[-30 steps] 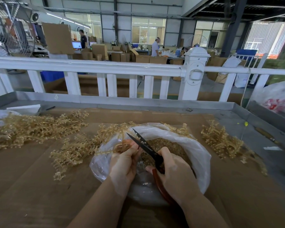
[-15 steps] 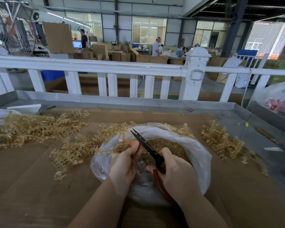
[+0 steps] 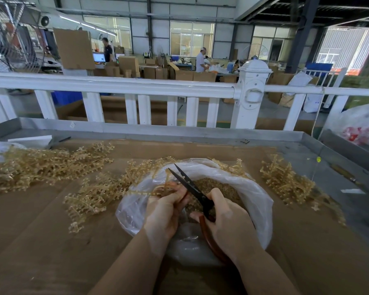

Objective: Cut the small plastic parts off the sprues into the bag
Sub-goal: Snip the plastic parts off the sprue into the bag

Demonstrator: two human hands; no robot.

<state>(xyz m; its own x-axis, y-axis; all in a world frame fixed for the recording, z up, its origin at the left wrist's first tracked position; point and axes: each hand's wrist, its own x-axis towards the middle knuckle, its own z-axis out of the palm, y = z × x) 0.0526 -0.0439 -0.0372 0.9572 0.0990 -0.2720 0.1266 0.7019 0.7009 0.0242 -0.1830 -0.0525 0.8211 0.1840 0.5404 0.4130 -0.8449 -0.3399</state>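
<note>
Sprue (image 3: 145,191) at frame centre, over the bag (image 3: 251,188), pinched by the left hand (image 3: 164,211); right hand (image 3: 228,222) grips scissors (image 3: 190,184). Likely light, stiff, brittle (hold the stem).

White railing (image 3: 119,87) fronts a windowed warehouse stacked with cardboard boxes (image 3: 128,64).

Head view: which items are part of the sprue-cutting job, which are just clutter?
In use:
left hand holding a sprue
right hand on scissors
bag of cut parts
sprue piles

Lying about:
white railing
white block
big sack
</note>
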